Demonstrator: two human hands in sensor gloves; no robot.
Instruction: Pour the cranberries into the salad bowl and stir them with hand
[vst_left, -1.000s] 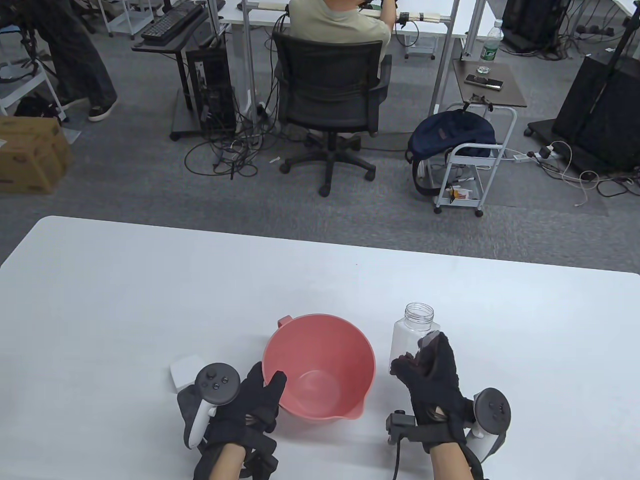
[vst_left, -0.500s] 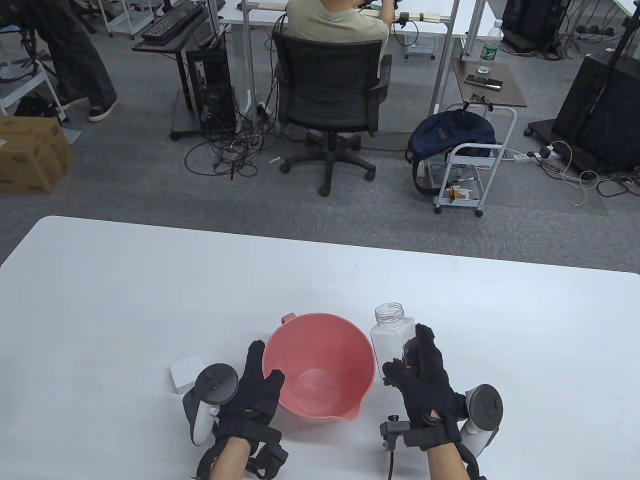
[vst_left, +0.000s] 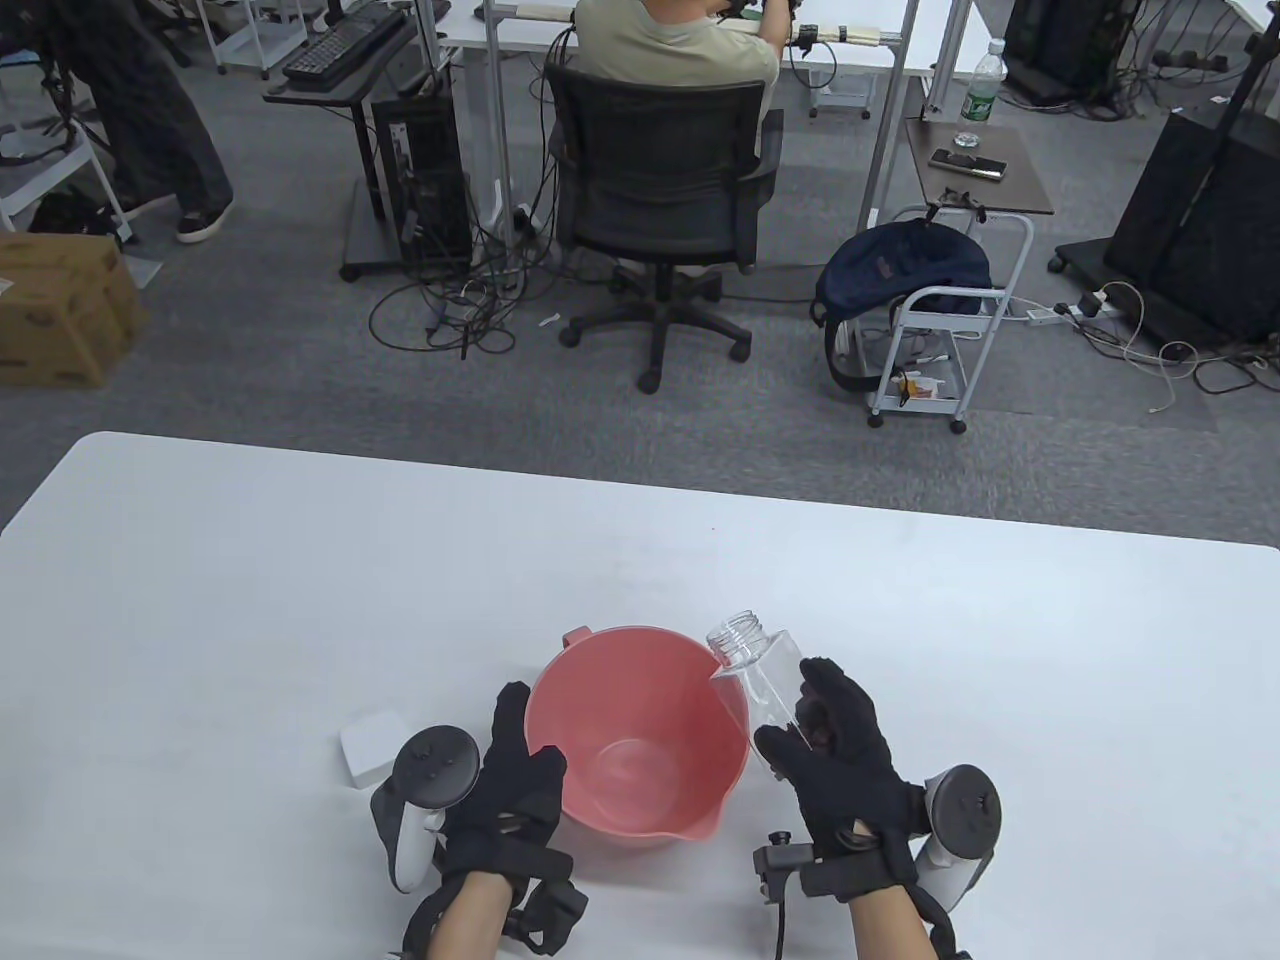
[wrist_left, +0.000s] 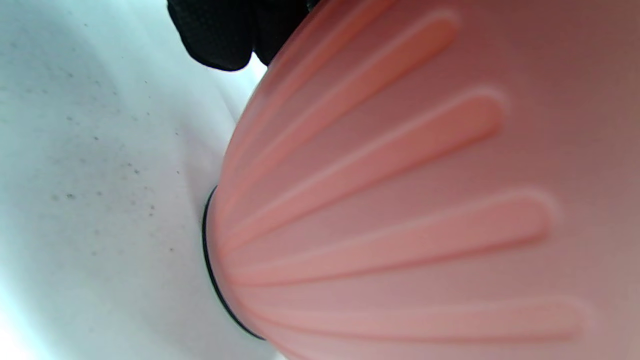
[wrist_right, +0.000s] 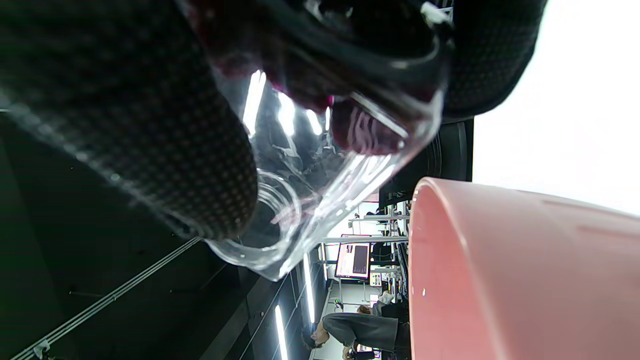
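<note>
Cranberries (wrist_right: 360, 132) sit low in clear jar (vst_left: 757, 677), clamped in right hand (vst_left: 835, 765). Jar mouth at salad bowl (vst_left: 640, 735) rim, near bench's near edge. Left hand (vst_left: 505, 790) steadies bowl, fingers relaxed. Tip further, slowly, mouth over centre.

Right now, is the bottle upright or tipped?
Tipped. The clear bottle, gripped by the right hand, leans with its uncapped mouth toward the pink bowl rim; cranberries remain at its base.

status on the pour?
Right hand grips open jar, tilted at pink bowl rim. Left hand steadies bowl. Bowl empty, cranberries in jar. Nothing blocking.
</note>
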